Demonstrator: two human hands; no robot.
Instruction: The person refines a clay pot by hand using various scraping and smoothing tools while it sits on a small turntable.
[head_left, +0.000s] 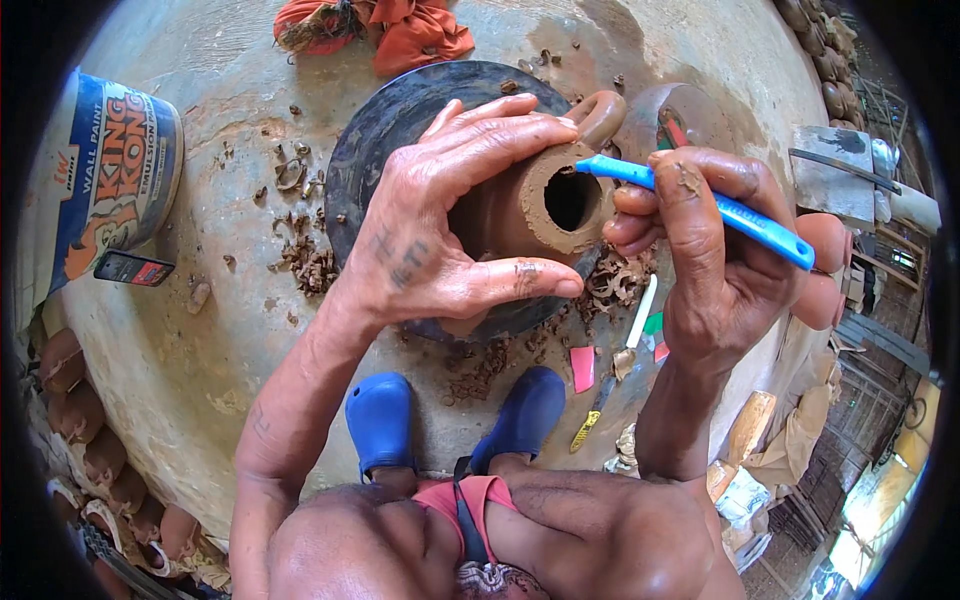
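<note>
On a dark round potter's wheel (365,125) rests a brown clay jug (505,215), its round mouth turned toward me. A curved clay loop (602,118) juts from its far right side. My left hand (430,190) curves around the jug from the left, fingers over the far side and thumb along the near side. A slim tool with a blue plastic handle (740,215) is gripped in my right hand (715,230). Its narrow tip meets the jug's rough rim at the upper right of the opening; clay there hides the very end.
Clay shavings (310,265) litter the floor around the wheel. A paint bucket (125,165) and dark phone (133,268) stand left, red cloth (420,35) lies beyond. A clear bowl (680,105), white stick (643,312) and yellow-handled knife (586,430) lie right. Clay pots line both sides.
</note>
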